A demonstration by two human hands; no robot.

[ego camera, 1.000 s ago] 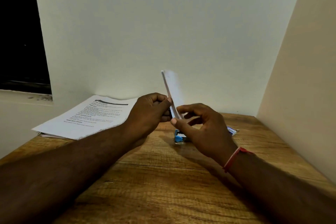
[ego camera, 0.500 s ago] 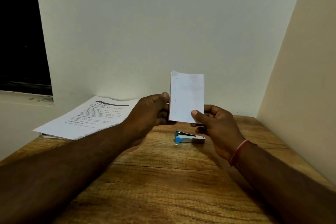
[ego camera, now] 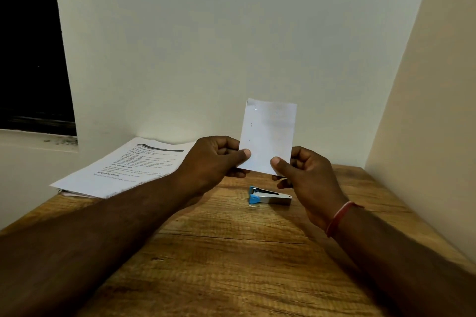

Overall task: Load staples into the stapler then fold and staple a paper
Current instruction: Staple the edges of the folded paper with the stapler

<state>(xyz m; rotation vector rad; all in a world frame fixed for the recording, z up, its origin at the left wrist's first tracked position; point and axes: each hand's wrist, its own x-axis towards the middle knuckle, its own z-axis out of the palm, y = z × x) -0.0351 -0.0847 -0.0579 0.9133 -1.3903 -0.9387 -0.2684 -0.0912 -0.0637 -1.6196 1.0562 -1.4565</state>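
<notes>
Both of your grips are closed on the paper (ego camera: 269, 134). The left grip (ego camera: 216, 159) pinches its lower left corner and the right grip (ego camera: 306, 177) pinches its lower right corner, thumbs on the side facing you. The paper is folded to a small rectangle and stands upright in the air between your hands, long axis vertical, its face square to you. Small dark marks (ego camera: 255, 108) sit near the top edge and down the left edge. They look like staples already driven, though they are too fine to be sure of. If so, the stapling is most likely done or close to it.

The stapler (ego camera: 269, 196) lies on the surface (ego camera: 231, 252) directly below the paper, not touching it. Its long axis runs left to right, with the blue end toward your left and the metal end pointing at your right palm. Your right grip is the nearer one: the metal end is just beside it, while the left grip is above and to the left of the blue end. To take the stapler up again, I judge that you would free the right grip, drop it straight down and let the left keep the paper.

There is open wood in front of the stapler, toward you, which is room enough to lay the paper flat. On the left, a stack of printed sheets (ego camera: 121, 167) rests on the far corner, well apart from your hands. On the right, the side wall (ego camera: 425, 136) closes in near your right forearm, so there is less room to swing out that way.
</notes>
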